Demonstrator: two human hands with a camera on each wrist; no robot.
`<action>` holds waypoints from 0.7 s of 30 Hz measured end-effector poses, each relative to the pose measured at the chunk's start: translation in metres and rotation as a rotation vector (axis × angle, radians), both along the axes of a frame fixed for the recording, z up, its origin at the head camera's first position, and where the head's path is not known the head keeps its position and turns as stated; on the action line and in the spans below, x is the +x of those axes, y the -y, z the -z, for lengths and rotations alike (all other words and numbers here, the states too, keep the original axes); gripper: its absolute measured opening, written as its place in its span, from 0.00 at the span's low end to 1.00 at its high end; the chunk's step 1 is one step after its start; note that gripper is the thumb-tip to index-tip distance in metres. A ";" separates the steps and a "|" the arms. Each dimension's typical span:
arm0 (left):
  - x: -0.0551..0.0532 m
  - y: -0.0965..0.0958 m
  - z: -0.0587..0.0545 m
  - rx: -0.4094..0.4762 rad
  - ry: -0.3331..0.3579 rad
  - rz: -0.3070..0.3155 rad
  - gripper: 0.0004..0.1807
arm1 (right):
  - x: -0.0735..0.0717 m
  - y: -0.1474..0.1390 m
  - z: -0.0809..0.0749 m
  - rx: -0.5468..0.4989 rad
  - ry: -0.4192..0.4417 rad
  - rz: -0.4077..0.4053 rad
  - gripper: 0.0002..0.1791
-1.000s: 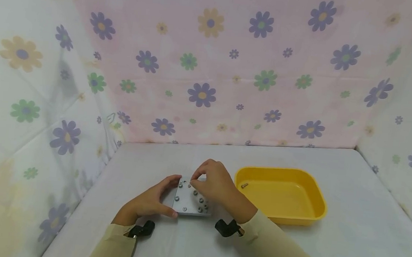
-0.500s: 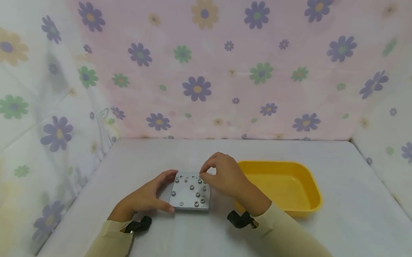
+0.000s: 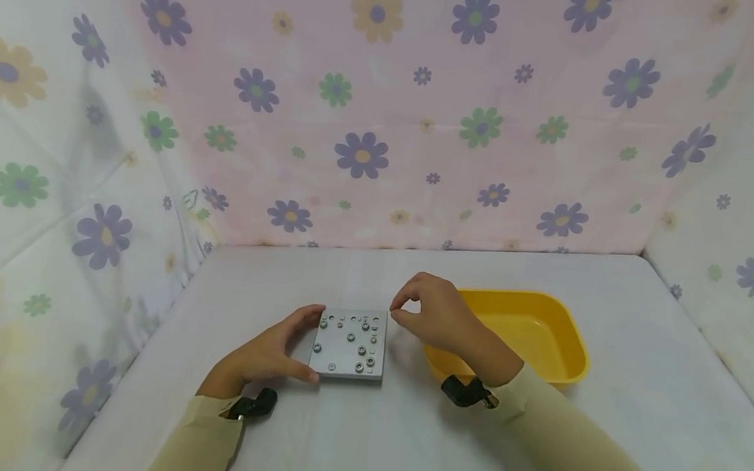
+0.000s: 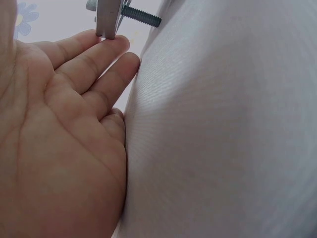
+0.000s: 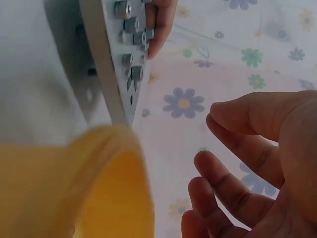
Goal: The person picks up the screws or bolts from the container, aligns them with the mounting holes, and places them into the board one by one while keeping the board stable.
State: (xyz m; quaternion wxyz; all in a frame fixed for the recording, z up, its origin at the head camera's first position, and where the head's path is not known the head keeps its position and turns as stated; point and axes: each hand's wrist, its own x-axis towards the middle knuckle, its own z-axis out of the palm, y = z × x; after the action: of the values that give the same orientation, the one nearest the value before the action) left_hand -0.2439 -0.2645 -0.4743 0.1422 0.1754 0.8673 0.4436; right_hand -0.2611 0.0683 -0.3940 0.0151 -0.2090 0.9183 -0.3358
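Observation:
A square silver metal plate [image 3: 338, 350] is near the middle of the table, with several socket-head screws [image 3: 351, 337] in it and holes along its far edge. My left hand [image 3: 268, 357] grips its left side, thumb at the near corner and fingers at the far one. A threaded screw shank [image 4: 143, 17] sticks out under the plate in the left wrist view. Beyond the plate's far right corner, my right hand [image 3: 440, 312] hovers with thumb and index fingertips together. Nothing shows between those fingertips [image 5: 218, 110] in the right wrist view.
A yellow tray [image 3: 536, 343] stands right of the plate, its left part hidden behind my right hand. Flower-printed cloth [image 3: 317, 155] walls off the back and both sides of the white-covered table [image 3: 359, 443].
My right hand has moved right, from over the plate to past its far right corner. The left hand keeps its grip on the plate. The head view has shifted slightly.

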 end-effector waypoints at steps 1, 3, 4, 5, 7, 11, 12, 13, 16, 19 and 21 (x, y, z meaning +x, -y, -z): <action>0.000 0.000 0.000 0.000 0.000 0.001 0.68 | -0.001 -0.002 0.000 0.011 -0.001 0.000 0.03; 0.000 0.000 0.000 0.000 -0.002 0.002 0.68 | -0.002 -0.007 0.001 0.026 0.001 0.001 0.02; 0.001 0.000 -0.001 0.000 -0.002 0.002 0.68 | -0.002 -0.009 0.001 0.029 0.003 0.000 0.02; 0.001 0.000 -0.001 0.002 -0.002 0.004 0.68 | -0.003 -0.011 0.001 0.030 0.006 0.001 0.02; 0.001 0.000 -0.001 0.005 -0.001 0.003 0.68 | -0.004 -0.015 0.002 0.024 0.018 0.004 0.02; 0.001 0.000 -0.001 0.014 0.003 0.004 0.69 | -0.007 -0.024 0.004 0.019 0.054 0.020 0.02; 0.001 0.000 -0.001 0.016 0.006 0.004 0.69 | -0.008 -0.026 0.004 0.020 0.062 0.024 0.02; 0.000 0.000 0.000 0.018 0.005 0.008 0.69 | -0.009 -0.028 0.005 0.019 0.069 0.024 0.02; 0.000 0.000 0.000 0.019 0.006 0.007 0.69 | -0.011 -0.035 0.005 0.013 0.078 0.019 0.02; 0.001 0.000 0.000 0.018 0.004 0.003 0.69 | -0.014 -0.042 0.004 0.008 0.069 0.012 0.03; 0.001 0.000 0.000 0.019 0.008 -0.001 0.69 | -0.015 -0.046 0.004 0.006 0.069 0.013 0.04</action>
State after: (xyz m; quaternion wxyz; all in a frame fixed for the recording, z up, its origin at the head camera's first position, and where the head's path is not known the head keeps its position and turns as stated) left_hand -0.2427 -0.2645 -0.4741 0.1437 0.1747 0.8626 0.4525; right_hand -0.2766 0.1146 -0.3976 0.0454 -0.1915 0.9196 -0.3401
